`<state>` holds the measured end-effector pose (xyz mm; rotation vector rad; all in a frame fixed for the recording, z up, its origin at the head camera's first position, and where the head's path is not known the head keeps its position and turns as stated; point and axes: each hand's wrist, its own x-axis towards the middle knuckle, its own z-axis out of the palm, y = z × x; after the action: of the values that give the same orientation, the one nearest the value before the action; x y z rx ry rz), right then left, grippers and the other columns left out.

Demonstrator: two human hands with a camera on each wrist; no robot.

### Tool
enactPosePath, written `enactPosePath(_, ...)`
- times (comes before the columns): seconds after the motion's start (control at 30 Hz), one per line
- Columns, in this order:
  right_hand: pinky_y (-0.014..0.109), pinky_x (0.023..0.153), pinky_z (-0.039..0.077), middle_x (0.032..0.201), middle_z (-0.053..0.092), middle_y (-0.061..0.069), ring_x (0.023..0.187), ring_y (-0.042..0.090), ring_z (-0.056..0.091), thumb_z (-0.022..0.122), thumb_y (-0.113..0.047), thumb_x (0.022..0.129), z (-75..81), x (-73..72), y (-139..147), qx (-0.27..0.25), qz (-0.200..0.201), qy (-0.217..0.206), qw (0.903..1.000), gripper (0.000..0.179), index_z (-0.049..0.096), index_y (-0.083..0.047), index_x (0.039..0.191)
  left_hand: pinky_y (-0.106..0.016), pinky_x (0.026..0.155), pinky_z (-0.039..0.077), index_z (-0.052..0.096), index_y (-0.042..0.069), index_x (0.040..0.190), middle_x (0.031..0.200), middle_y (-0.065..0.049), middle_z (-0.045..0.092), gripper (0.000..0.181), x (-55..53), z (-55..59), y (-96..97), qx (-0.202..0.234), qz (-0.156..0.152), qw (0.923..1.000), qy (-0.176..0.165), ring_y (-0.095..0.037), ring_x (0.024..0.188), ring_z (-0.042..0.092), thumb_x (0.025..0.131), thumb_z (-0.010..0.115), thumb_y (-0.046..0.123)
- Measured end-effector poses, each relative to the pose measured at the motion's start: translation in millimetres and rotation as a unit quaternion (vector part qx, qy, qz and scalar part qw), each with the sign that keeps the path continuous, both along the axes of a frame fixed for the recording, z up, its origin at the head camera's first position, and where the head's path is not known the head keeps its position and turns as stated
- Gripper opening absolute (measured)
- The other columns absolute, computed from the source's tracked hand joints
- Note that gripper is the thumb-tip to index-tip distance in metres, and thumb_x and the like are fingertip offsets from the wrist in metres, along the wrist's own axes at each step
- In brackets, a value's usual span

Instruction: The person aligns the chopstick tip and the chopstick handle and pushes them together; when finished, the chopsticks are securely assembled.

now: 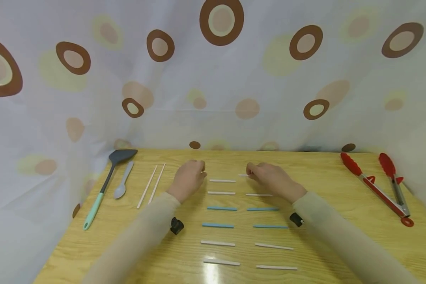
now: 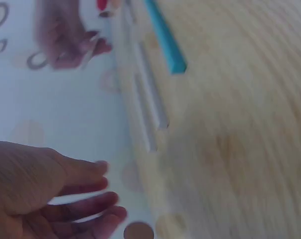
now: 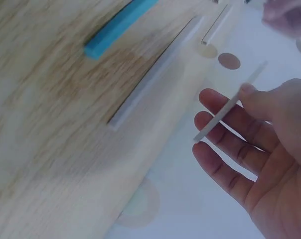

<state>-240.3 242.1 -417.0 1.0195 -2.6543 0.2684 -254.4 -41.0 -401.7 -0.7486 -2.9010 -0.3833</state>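
With thumb and fingertips, my right hand (image 1: 269, 177) pinches a thin white stick (image 3: 218, 119), raised off the table in the right wrist view. My left hand (image 1: 189, 177) holds nothing; its fingers are loosely bent, apart from the thumb, in the left wrist view. It is just left of the farthest white stick (image 1: 222, 180) in the left column. Below that lie another white stick (image 1: 221, 193), blue sticks (image 1: 221, 208) and more white sticks (image 1: 218, 243). Under my right hand, the right column has a white stick (image 1: 257, 195), blue sticks (image 1: 262, 209) and white sticks (image 1: 274, 246).
On the left of the wooden table (image 1: 323, 169) lie a spatula (image 1: 106, 185) with a mint handle, a pale spoon (image 1: 122, 185) and two long light chopsticks (image 1: 152, 185). Red-tipped tongs (image 1: 383, 193) lie spread at the right. A patterned curtain (image 1: 184, 90) hangs behind.
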Motion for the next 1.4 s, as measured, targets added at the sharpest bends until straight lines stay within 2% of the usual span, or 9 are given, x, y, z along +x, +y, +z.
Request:
enactPosePath(0.13, 0.03, 0.049, 0.047, 0.074, 0.058, 0.002, 0.06, 0.016, 0.056, 0.069, -0.004, 0.092, 0.2, 0.5, -0.9, -0.006, 0.008, 0.025, 0.9996, 0.019, 0.053, -0.008, 0.1, -0.028, 0.061, 0.053, 0.069, 0.005, 0.104, 0.092, -0.007, 0.066, 0.013, -7.0, -2.7, 24.8, -0.013, -0.047, 0.9988, 0.006, -0.017, 0.076, 0.064, 0.095, 0.069, 0.015)
enactPosePath(0.27, 0.03, 0.05, 0.047, 0.076, 0.06, 0.001, 0.061, 0.014, 0.057, 0.071, -0.002, 0.09, -0.3, 0.8, -2.3, -0.015, 0.017, 0.031, 0.9993, 0.022, 0.053, -0.009, 0.101, -0.028, 0.066, 0.053, 0.071, 0.009, 0.112, 0.1, -0.004, 0.068, 0.021, -16.5, -7.3, 37.5, -0.027, -0.066, 0.9974, -0.009, -0.016, 0.082, 0.064, 0.095, 0.07, 0.02)
enactPosePath(0.47, 0.032, 0.056, 0.053, 0.086, 0.07, 0.003, 0.067, 0.017, 0.065, 0.075, -0.001, 0.087, 0.5, 2.9, -3.7, -0.02, 0.02, 0.005, 0.9996, 0.021, 0.061, -0.009, 0.101, -0.029, 0.072, 0.054, 0.074, 0.013, 0.11, 0.103, -0.002, 0.07, 0.03, -26.1, -18.4, 47.6, -0.07, -0.081, 0.9942, -0.009, -0.016, 0.087, 0.065, 0.091, 0.072, 0.036)
enactPosePath(0.67, 0.033, 0.058, 0.053, 0.088, 0.071, 0.002, 0.068, 0.017, 0.065, 0.077, -0.003, 0.085, 0.1, 3.3, -3.3, -0.007, 0.002, -0.006, 1.0, 0.017, 0.068, -0.01, 0.099, -0.028, 0.07, 0.054, 0.077, 0.018, 0.103, 0.098, 0.001, 0.069, 0.02, -24.5, -25.5, 56.7, -0.112, -0.098, 0.9889, 0.006, -0.013, 0.085, 0.064, 0.091, 0.073, 0.033)
enactPosePath(0.93, 0.034, 0.06, 0.054, 0.092, 0.072, 0.002, 0.07, 0.018, 0.066, 0.077, -0.002, 0.085, -1.2, 4.8, -5.4, -0.008, 0.013, -0.001, 0.9999, 0.018, 0.069, -0.009, 0.1, -0.027, 0.067, 0.054, 0.077, 0.018, 0.096, 0.095, 0.002, 0.069, 0.009, -22.0, -29.8, 57.3, -0.129, -0.089, 0.9875, 0.015, -0.013, 0.083, 0.065, 0.092, 0.073, 0.024)
enactPosePath(1.17, 0.034, 0.061, 0.055, 0.093, 0.071, 0.003, 0.073, 0.019, 0.067, 0.076, -0.001, 0.085, 2.3, 5.4, -5.3, 0.0, 0.011, -0.003, 0.9999, 0.017, 0.068, -0.008, 0.099, -0.035, 0.082, 0.051, 0.067, 0.013, 0.115, 0.107, -0.003, 0.066, 0.02, -19.6, -25.5, 51.9, -0.196, -0.084, 0.9769, 0.019, -0.019, 0.099, 0.063, 0.097, 0.067, 0.02)
enactPosePath(1.27, 0.034, 0.061, 0.055, 0.094, 0.072, 0.002, 0.073, 0.019, 0.067, 0.076, 0.0, 0.086, 4.4, 5.8, -4.8, 0.006, 0.001, -0.011, 0.9999, 0.018, 0.068, -0.009, 0.099, -0.034, 0.077, 0.053, 0.062, 0.011, 0.117, 0.102, -0.003, 0.068, 0.023, -18.5, -20.5, 45.6, -0.183, -0.094, 0.9781, 0.029, -0.019, 0.092, 0.065, 0.095, 0.068, 0.014)
enactPosePath(1.4, 0.031, 0.057, 0.053, 0.091, 0.071, 0.002, 0.07, 0.018, 0.066, 0.076, 0.0, 0.086, 6.9, 6.8, -4.0, 0.016, -0.009, -0.014, 0.9997, 0.018, 0.069, -0.01, 0.099, -0.027, 0.061, 0.051, 0.061, 0.013, 0.108, 0.091, 0.001, 0.071, 0.02, -16.9, -11.3, 36.0, -0.14, -0.11, 0.9831, 0.044, -0.015, 0.074, 0.066, 0.092, 0.072, 0.009)
